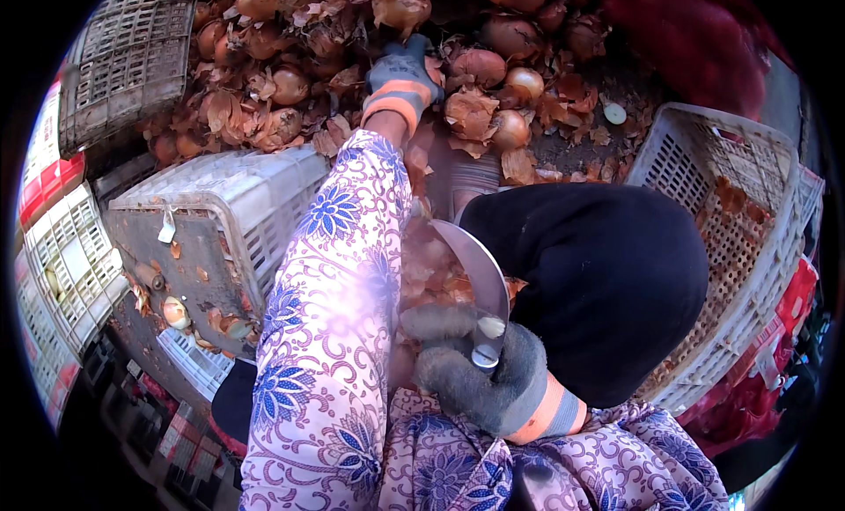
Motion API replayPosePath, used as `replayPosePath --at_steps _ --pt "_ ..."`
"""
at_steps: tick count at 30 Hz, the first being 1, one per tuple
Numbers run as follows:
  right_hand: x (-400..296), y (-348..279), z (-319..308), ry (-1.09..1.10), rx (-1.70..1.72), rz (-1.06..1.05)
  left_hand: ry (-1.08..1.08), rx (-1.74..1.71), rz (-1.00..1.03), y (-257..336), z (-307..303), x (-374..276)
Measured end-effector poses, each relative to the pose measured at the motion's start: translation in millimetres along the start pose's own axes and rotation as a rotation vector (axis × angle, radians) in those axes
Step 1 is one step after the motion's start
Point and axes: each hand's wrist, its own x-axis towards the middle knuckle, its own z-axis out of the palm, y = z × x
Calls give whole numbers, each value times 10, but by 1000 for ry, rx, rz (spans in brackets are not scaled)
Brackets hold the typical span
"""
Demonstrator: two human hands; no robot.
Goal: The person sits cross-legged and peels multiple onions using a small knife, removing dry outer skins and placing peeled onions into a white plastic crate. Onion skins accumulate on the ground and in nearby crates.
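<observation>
My left hand (405,72), in a grey glove with an orange-striped cuff, reaches forward into a heap of dry-skinned onions (317,62). Its fingers end in shadow just below a large onion (401,10); whether they grip anything cannot be seen. Close to my body, my right hand (492,379), gloved alike, is closed around a knife with a curved blade (478,267). The blade points up and away from me. A small pale piece (490,327) sits at the base of the blade. Blurred onions and skins lie below the knife, partly hidden by my left sleeve.
An overturned white plastic crate (277,201) stands left of my arm. Another crate (759,148) lies open at the right, beyond my bent knee (594,280). A dirty crate (132,62) is at upper left, red mesh sacks (693,49) at upper right. Onion skins litter the ground.
</observation>
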Motion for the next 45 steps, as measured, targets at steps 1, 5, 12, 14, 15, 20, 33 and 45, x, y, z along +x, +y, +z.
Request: replayPosePath --at_steps 1,5,12,14,15,20,33,45 --pt "16 4 -20 -10 50 -13 36 -113 6 10 -19 -138" --pt "26 98 -27 7 113 -36 146 -471 -87 -55 -93 -1012" --pt "140 -72 53 317 30 -51 249 -671 -135 -28 -119 -1765" --pt "186 -110 79 377 -109 -146 280 -673 -148 -23 -200 -1941" --pt "258 -58 68 407 -163 -213 303 -681 -138 -29 -205 -1992" --pt "566 61 -43 372 -49 -394 388 -656 -114 27 -416 -2283" --pt "724 78 186 185 -260 -321 581 -524 -48 39 -547 -2742" --pt "799 301 134 -134 -734 -508 668 -587 10 90 -577 -3135"
